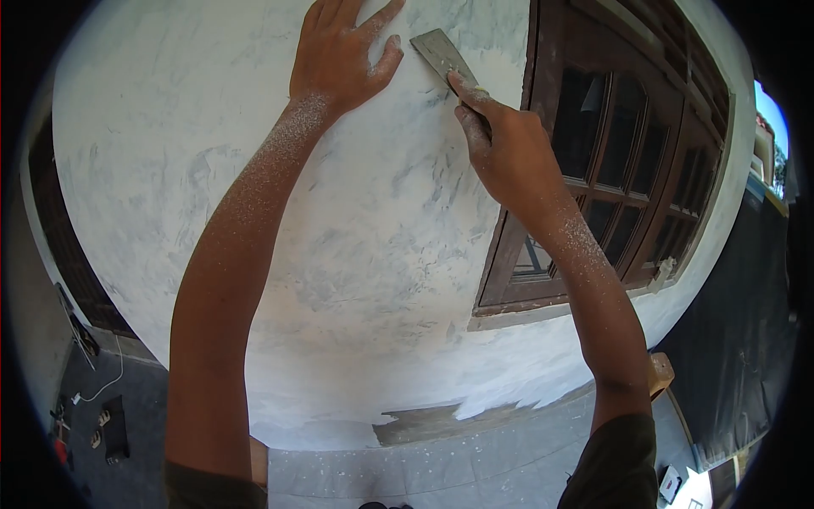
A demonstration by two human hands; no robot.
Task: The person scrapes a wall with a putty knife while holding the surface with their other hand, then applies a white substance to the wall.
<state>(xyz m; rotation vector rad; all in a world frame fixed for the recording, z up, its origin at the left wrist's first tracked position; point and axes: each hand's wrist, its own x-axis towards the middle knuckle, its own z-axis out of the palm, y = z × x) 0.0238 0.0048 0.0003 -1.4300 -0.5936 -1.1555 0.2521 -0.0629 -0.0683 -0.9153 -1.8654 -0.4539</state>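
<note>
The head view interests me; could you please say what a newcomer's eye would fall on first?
Probably the right hand, above and right of centre, gripping a flat scraper, with the dusty left hand to its left. Behind them spreads the patchy white wall, filling the middle. The dark brown window stands out at right.

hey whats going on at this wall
A person's right hand grips a flat scraper up at a patchy white wall beside a brown window; whether the scraper touches it is hard to tell. The left hand is raised, against or close to the wall, nothing visible in it. White specks dust both forearms. Low down, a grey-brown patch lacks the white coat.
</note>
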